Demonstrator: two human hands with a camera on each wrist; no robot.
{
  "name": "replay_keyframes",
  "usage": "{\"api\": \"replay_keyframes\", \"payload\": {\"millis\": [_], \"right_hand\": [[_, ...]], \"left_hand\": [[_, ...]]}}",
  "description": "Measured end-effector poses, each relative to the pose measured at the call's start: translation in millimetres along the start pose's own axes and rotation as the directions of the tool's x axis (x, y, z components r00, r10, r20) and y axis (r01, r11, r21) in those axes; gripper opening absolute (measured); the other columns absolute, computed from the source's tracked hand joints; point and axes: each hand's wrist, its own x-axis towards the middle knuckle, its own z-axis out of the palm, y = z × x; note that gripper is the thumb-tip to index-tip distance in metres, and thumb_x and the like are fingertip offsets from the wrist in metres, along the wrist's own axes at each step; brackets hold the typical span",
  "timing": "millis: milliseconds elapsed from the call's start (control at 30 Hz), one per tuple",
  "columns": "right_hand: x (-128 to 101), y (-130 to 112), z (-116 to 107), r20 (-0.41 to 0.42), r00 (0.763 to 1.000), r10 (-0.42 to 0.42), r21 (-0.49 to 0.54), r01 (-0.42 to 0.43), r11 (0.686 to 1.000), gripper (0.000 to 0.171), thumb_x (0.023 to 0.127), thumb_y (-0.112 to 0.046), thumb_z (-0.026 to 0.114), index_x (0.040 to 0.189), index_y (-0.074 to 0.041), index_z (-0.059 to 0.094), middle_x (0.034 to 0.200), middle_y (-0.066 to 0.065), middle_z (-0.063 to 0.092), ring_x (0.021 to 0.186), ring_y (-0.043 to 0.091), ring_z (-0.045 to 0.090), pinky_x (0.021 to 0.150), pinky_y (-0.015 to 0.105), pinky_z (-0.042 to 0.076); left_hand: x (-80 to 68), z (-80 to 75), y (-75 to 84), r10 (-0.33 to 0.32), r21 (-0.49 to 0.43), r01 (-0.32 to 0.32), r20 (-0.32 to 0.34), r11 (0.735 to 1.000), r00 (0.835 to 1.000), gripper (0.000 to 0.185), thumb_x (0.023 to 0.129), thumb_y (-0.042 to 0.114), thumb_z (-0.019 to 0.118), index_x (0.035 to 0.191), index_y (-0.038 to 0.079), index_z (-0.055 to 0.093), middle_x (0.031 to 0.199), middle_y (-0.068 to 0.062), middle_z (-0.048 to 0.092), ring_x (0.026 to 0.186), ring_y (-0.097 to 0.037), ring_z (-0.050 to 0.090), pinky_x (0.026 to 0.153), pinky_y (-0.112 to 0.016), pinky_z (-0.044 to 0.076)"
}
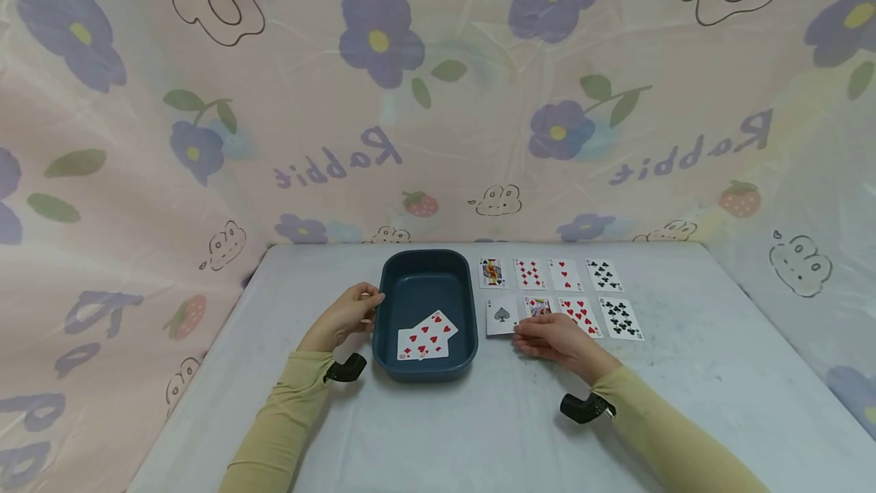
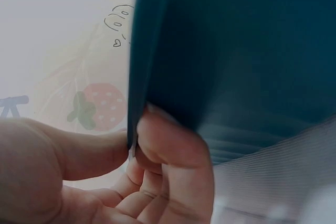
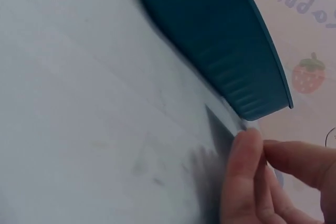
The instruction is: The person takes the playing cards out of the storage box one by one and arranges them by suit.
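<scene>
A dark blue plastic tub (image 1: 426,263) stands on the table with two overlapping red-suit playing cards (image 1: 423,341) on its floor. My left hand (image 1: 347,316) pinches the tub's left rim; in the left wrist view the thumb lies outside the wall and the fingers (image 2: 173,145) curl over the inside. To the right of the tub, my right hand (image 1: 557,341) pinches the lower right corner of an ace of spades playing card (image 1: 502,314). A shadow shows beneath that card. The hand partly covers a red face card (image 1: 537,306) beside it.
Other face-up playing cards lie in two rows right of the tub: a black face card (image 1: 492,272), red number cards (image 1: 530,274) and club cards (image 1: 621,318). The white table (image 1: 438,440) meets a patterned curtain (image 1: 438,196) at the back and sides.
</scene>
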Motion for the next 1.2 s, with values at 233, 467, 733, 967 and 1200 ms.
{"api": "replay_keyframes", "payload": {"millis": [233, 467, 733, 967, 1200], "right_hand": [[4.7, 0.2, 0.4, -0.02, 1.0, -0.003, -0.021, 0.002, 1.0, 0.032, 0.093, -0.002, 0.06, 0.118, 0.017, 0.053, 0.093, 0.017, 0.069, 0.08, 0.018, 0.068, 0.075, 0.031, 0.055], [0.5, -1.8, 4.7, -0.038, 0.999, -0.007, -0.044, 0.005, 0.999, 0.034, 0.092, 0.0, 0.059, 0.121, 0.017, 0.051, 0.099, 0.022, 0.067, 0.084, 0.023, 0.068, 0.078, 0.035, 0.054], [-6.2, -6.7, 4.9, -0.011, 1.0, -0.018, -0.096, 0.017, 0.995, 0.033, 0.094, -0.001, 0.056, 0.12, 0.018, 0.05, 0.099, 0.021, 0.067, 0.085, 0.023, 0.068, 0.08, 0.036, 0.054], [-10.5, -11.3, 2.4, 0.046, 0.998, -0.043, -0.15, 0.05, 0.987, 0.038, 0.097, -0.01, 0.051, 0.121, 0.019, 0.048, 0.107, 0.027, 0.064, 0.089, 0.026, 0.068, 0.081, 0.038, 0.053], [-12.4, -14.7, 1.0, 0.049, 0.998, -0.038, -0.184, 0.047, 0.982, 0.039, 0.099, -0.013, 0.047, 0.122, 0.018, 0.047, 0.107, 0.027, 0.063, 0.088, 0.028, 0.067, 0.08, 0.04, 0.054]], "left_hand": [[0.5, 1.2, -0.1, 0.002, -0.005, -0.002, 0.006, 1.0, 1.0, 0.013, 0.1, 0.015, 0.05, 0.104, 0.003, 0.045, 0.079, -0.005, 0.051, 0.064, -0.014, 0.05, 0.054, -0.025, 0.045], [-1.3, 0.8, 0.3, 0.018, -0.008, -0.018, 0.016, 1.0, 1.0, 0.012, 0.101, 0.013, 0.05, 0.103, 0.003, 0.045, 0.077, -0.004, 0.05, 0.063, -0.014, 0.05, 0.053, -0.025, 0.045], [0.0, -0.6, -0.6, 0.019, -0.005, -0.019, 0.014, 1.0, 1.0, 0.012, 0.101, 0.014, 0.049, 0.102, 0.003, 0.044, 0.075, -0.003, 0.049, 0.063, -0.014, 0.049, 0.054, -0.026, 0.045], [1.3, -0.9, -0.8, 0.017, 0.0, -0.017, 0.006, 1.0, 1.0, 0.012, 0.101, 0.014, 0.05, 0.102, 0.003, 0.045, 0.077, -0.004, 0.05, 0.065, -0.014, 0.05, 0.055, -0.026, 0.046], [1.3, 0.0, 0.0, 0.012, -0.008, -0.012, 0.004, 1.0, 1.0, 0.011, 0.101, 0.013, 0.05, 0.101, 0.003, 0.045, 0.076, -0.004, 0.049, 0.064, -0.015, 0.05, 0.054, -0.026, 0.046]]}}
